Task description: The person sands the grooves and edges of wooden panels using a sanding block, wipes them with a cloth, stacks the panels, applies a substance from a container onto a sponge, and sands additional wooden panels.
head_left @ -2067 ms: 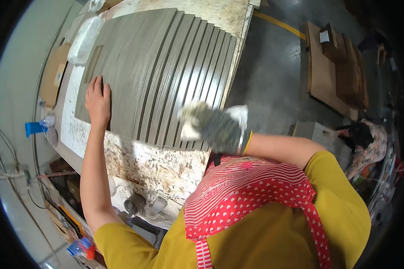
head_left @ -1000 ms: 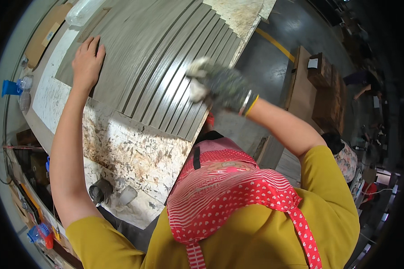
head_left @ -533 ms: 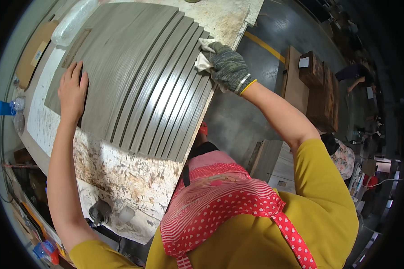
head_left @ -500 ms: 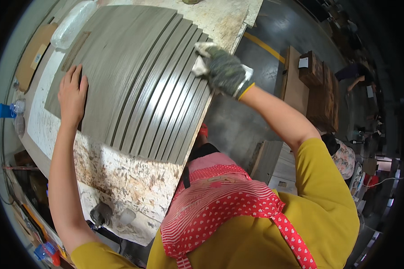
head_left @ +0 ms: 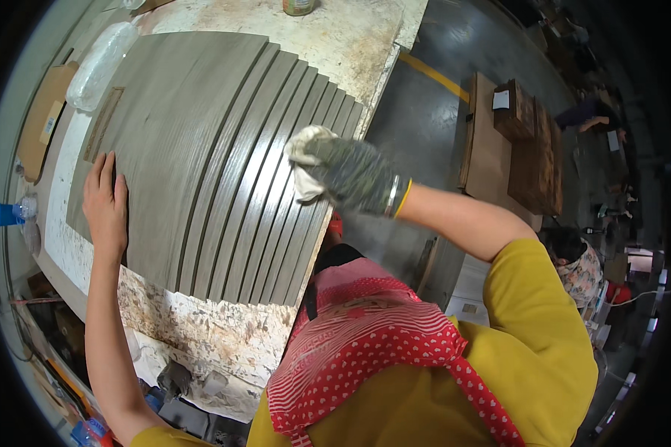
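Note:
Grey wood-grain boards lie overlapped in a stepped stack, their long edges fanned toward me. My right hand, in a dark camouflage-patterned work glove, is closed around a crumpled white cloth. The cloth rests against the stepped edges, about midway along them. My bare left hand lies at the left part of the top board with its fingers stretched out. Above those fingers, a narrow brown slot-like strip shows in the board.
The boards sit on a paint-stained worktable. A clear plastic-wrapped bundle and a cardboard piece lie to the left. A can stands at the far edge. Brown boxes stand on the floor at right, near other people.
My right hand has slid the cloth nearer and to the left across the stepped board edges. My left hand stays on the top board. The view has shifted slightly.

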A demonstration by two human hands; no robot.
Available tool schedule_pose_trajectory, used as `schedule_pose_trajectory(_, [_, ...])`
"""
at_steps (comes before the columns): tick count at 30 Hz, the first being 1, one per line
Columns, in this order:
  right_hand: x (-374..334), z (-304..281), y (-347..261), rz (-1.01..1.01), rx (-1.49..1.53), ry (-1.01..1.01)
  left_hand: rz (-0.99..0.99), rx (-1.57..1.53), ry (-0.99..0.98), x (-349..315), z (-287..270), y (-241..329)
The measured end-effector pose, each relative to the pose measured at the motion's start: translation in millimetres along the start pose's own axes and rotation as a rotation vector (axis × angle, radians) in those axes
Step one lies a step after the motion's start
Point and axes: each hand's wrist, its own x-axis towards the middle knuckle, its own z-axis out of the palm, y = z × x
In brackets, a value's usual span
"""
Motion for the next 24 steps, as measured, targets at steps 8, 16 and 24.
schedule_pose_trajectory(8, [7, -65, 77, 0.182, -0.579, 0.063, -0.014, 0.054, -0.018, 1, 3, 1])
schedule_pose_trajectory(16, [-1, -28, 52, -0.030, -0.318, 0.043, 0.009, 0.035, -0.013, 1, 0, -1])
schedule_pose_trajectory(24, [2, -44, 121, 0.232, -0.495, -0.124, 0.003, 0.051, -0.003, 4, -1, 2])
